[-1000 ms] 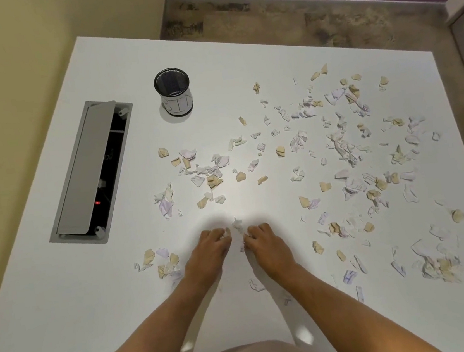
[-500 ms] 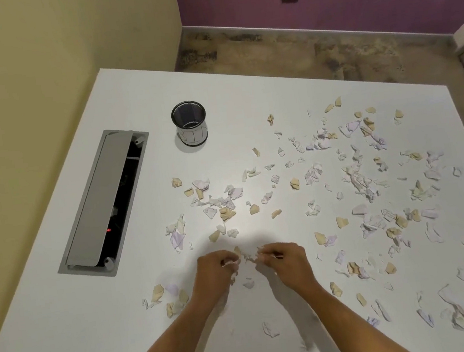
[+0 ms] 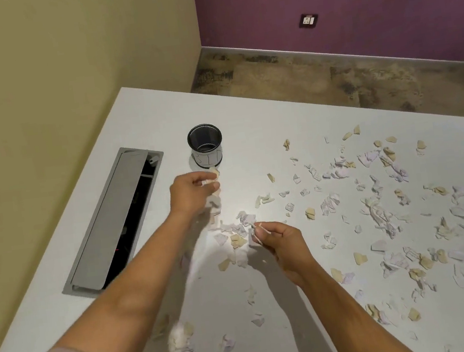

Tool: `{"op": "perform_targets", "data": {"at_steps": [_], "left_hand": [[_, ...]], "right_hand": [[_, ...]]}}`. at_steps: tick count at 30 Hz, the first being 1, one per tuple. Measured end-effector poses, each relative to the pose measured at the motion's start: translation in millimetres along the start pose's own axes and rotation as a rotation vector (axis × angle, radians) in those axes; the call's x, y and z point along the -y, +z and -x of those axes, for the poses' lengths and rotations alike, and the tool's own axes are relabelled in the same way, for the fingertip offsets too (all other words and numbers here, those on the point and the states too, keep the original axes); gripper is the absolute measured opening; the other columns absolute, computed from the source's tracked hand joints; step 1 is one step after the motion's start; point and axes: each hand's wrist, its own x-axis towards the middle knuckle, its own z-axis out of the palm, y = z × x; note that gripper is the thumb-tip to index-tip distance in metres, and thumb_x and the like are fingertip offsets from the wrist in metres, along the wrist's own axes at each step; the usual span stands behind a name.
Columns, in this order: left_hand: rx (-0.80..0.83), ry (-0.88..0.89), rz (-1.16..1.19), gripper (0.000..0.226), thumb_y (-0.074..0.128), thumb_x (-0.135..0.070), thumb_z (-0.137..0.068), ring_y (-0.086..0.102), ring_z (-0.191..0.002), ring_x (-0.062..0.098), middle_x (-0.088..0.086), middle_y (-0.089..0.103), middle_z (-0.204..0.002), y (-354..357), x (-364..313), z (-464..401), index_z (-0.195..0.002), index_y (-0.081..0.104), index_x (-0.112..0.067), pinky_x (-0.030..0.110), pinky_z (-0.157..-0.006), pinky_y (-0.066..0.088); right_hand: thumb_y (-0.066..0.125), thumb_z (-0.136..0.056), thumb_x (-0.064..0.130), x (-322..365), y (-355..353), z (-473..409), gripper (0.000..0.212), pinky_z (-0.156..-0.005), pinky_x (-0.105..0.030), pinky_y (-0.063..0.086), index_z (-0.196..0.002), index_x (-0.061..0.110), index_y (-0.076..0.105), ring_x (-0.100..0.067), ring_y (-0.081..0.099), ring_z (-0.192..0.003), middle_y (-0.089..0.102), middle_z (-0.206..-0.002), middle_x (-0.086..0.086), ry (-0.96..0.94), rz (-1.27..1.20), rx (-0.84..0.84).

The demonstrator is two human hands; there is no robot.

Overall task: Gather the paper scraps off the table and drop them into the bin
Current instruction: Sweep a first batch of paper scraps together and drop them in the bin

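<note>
Paper scraps: a few pinched in your left hand, fingers curled round them, held just short of the bin, presumably for the drop. More scraps pinched between the fingertips of your right hand, low over the table, likely mid-pick. Bin: small black mesh cup, upright, apparently empty, standing near the open cable hatch. Remainder: most scraps lie scattered across the table's right half; task judged barely begun.
</note>
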Motion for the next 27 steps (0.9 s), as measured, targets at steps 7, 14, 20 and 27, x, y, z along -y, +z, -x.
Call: {"op": "perform_targets", "data": {"at_steps": [7, 14, 20, 27], "left_hand": [[-0.122, 0.133, -0.203, 0.018, 0.081, -0.011, -0.076, 0.061, -0.081, 0.010, 0.002, 0.071, -0.095, 4, -47, -88, -0.093, 0.077, -0.016, 0.011, -0.072, 0.045], [-0.090, 0.109, -0.335, 0.011, 0.075, -0.017, -0.082, 0.069, -0.095, 0.025, 0.008, 0.073, -0.099, 8, -58, -122, -0.093, 0.077, -0.016, 0.039, -0.090, 0.056], [-0.105, 0.161, -0.311, 0.016, 0.061, -0.022, -0.093, 0.064, -0.100, 0.022, 0.003, 0.073, -0.101, -6, -51, -114, -0.096, 0.077, -0.024, 0.037, -0.096, 0.051], [-0.238, 0.244, -0.219, 0.022, 0.054, -0.019, -0.098, 0.062, -0.094, 0.000, 0.001, 0.070, -0.112, -16, 9, -53, -0.113, 0.071, -0.014, 0.015, -0.081, 0.046]], "right_hand": [[0.079, -0.071, 0.027, 2, -3, -5, 0.026, -0.084, -0.024, 0.056, -0.095, 0.015, 0.078, -0.020, 0.072, -0.097, 0.075, -0.102, -0.009, 0.001, -0.008, -0.008], [0.079, -0.071, 0.025, -10, -12, -5, 0.024, -0.082, -0.022, 0.055, -0.093, 0.016, 0.079, -0.019, 0.071, -0.098, 0.075, -0.105, -0.001, -0.001, -0.002, -0.036], [0.076, -0.079, 0.021, 0, -1, -18, 0.016, -0.084, -0.026, 0.055, -0.094, 0.018, 0.079, -0.021, 0.071, -0.095, 0.076, -0.100, -0.009, -0.010, 0.007, -0.001], [0.076, -0.082, 0.013, 42, 26, -52, 0.021, -0.074, -0.019, 0.055, -0.101, 0.005, 0.073, -0.016, 0.073, -0.088, 0.076, -0.097, -0.009, -0.067, 0.004, -0.032]]}}
